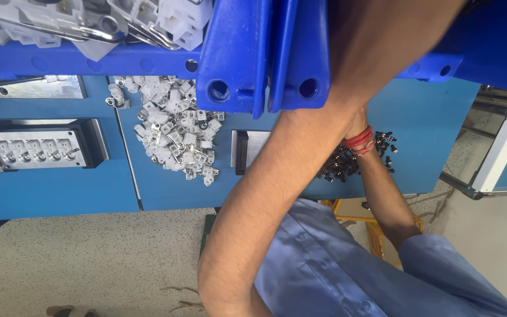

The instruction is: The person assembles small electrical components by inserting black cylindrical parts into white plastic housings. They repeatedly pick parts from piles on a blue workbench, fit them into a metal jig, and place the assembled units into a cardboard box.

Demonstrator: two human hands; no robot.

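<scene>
Hands hidden, grip untellable; forearms crossed over glossy blue plastic bins, blocky white parts, dark screws.

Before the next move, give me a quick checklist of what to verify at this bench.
1. Left hand: cannot tell; the left forearm runs up past the blue crates and the hand is out of view.
2. Right hand grip: cannot tell; mostly hidden behind the left forearm, by the dark small parts.
3. Arms free: not ok; the left forearm crosses over the right wrist.
4. White plastic parts: ok; heaped on the blue table, apart from both arms.
5. Metal fixture: ok; lying at the left, untouched.
</scene>
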